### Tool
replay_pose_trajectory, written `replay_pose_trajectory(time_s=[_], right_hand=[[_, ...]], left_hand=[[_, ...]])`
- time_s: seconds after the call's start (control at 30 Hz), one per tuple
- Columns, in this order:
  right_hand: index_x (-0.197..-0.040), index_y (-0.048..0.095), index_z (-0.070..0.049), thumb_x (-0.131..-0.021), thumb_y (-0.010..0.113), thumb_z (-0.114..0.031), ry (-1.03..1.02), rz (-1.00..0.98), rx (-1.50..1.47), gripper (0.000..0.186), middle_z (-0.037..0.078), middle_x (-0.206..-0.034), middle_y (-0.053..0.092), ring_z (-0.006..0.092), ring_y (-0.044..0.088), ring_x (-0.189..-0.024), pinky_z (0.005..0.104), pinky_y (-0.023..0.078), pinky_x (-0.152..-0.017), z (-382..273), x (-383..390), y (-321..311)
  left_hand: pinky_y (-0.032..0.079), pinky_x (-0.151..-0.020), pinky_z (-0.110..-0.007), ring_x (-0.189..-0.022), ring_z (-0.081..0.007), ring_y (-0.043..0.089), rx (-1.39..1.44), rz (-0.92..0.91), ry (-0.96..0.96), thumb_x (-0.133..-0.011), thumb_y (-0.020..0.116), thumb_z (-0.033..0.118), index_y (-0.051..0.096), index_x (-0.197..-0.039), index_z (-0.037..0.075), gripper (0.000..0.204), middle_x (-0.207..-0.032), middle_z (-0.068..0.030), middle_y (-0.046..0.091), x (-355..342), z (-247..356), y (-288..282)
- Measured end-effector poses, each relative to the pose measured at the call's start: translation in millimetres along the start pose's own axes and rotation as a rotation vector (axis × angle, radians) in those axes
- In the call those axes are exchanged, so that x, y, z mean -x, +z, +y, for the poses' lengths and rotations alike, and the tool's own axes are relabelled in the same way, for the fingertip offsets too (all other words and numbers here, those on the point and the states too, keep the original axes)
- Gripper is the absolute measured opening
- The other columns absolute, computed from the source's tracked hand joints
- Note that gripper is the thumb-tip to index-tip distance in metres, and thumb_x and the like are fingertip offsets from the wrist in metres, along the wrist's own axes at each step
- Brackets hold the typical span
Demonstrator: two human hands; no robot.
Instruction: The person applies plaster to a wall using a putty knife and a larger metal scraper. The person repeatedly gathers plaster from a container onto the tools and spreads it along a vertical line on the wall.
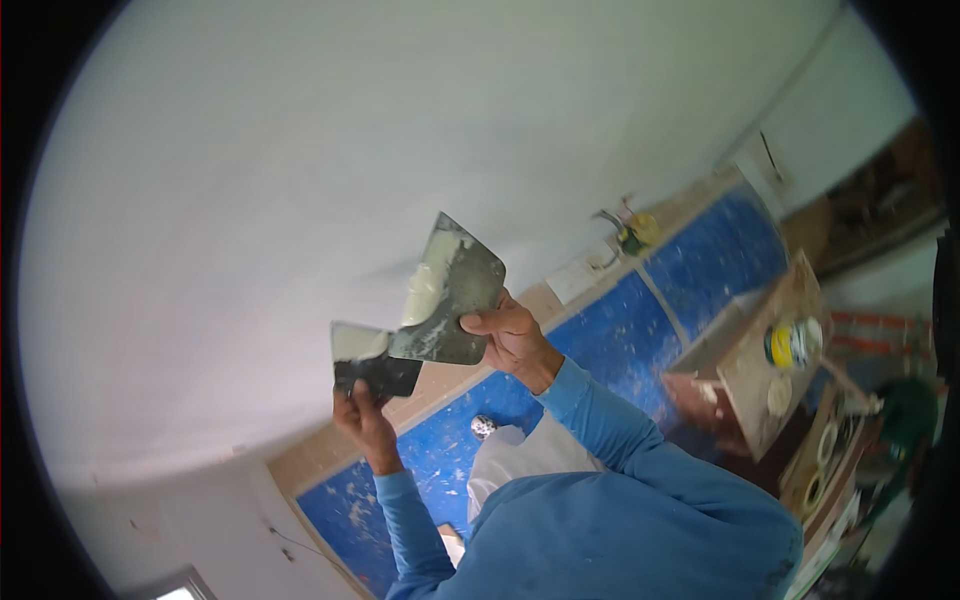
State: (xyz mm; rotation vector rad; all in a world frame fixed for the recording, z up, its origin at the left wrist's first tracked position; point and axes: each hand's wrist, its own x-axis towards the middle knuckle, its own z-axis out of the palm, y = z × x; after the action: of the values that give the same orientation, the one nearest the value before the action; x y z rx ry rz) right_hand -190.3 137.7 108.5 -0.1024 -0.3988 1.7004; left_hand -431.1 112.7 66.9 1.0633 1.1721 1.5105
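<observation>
Pale wall (250, 190) was seen beyond the fingertips (471, 322). A smeared blade (470, 285) was clamped between thumb and fingers of the right hand (515, 340); a second blade (392, 374), overlapped beyond the fingertips, was pinched in the left hand (368, 428). Paste (427, 290) was probably best scraped lightly, clear of the fingers.

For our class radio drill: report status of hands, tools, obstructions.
Left hand gripping black scraper. Right hand gripping grey scraper. Cream paste on both. No obstruction visible.
</observation>
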Motion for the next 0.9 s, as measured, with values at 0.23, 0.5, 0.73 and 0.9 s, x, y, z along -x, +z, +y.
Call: replay_pose_trajectory(time_s=[0.23,0.5,0.73,0.9], right_hand=[[-0.131,0.052,-0.003,-0.078,0.067,0.009,-0.262,0.398,0.050,0.056,0.009,-0.118,0.063,0.0230,0.063,-0.109,0.0362,0.052,-0.097,-28,74,-146],[-0.118,0.056,-0.003,-0.094,0.063,-0.007,-0.461,0.962,0.564,0.025,0.005,-0.104,0.063,0.0148,0.064,-0.088,0.0364,0.061,-0.069,-50,68,-321],[-0.109,0.057,0.006,-0.096,0.055,-0.011,-0.737,1.294,1.245,0.022,0.014,-0.087,0.061,0.0224,0.058,-0.077,0.0367,0.046,-0.068,-66,-5,-448],[-0.112,0.057,0.007,-0.096,0.053,-0.010,-0.918,1.351,1.274,0.024,0.016,-0.090,0.062,0.0247,0.061,-0.079,0.0368,0.049,-0.074,-76,-49,-470]], left_hand=[[0.059,-0.082,-0.039,-0.099,-0.0224,0.067,0.316,-0.181,-0.364,-0.099,0.057,0.012,0.054,-0.126,-0.001,0.031,-0.116,-0.0136,0.066,12,-44,-16],[0.050,-0.100,-0.042,-0.113,-0.0259,0.061,0.377,-0.175,-0.700,-0.097,0.054,0.007,0.050,-0.135,0.000,0.039,-0.125,-0.0142,0.062,31,-94,8],[0.049,-0.100,-0.044,-0.111,-0.0277,0.061,0.169,-0.224,-0.785,-0.096,0.058,0.010,0.047,-0.137,-0.002,0.044,-0.125,-0.0155,0.061,25,-131,18],[0.049,-0.098,-0.042,-0.112,-0.0274,0.059,0.022,-0.230,-0.786,-0.093,0.061,0.015,0.042,-0.140,-0.004,0.054,-0.127,-0.0170,0.059,27,-135,10]])
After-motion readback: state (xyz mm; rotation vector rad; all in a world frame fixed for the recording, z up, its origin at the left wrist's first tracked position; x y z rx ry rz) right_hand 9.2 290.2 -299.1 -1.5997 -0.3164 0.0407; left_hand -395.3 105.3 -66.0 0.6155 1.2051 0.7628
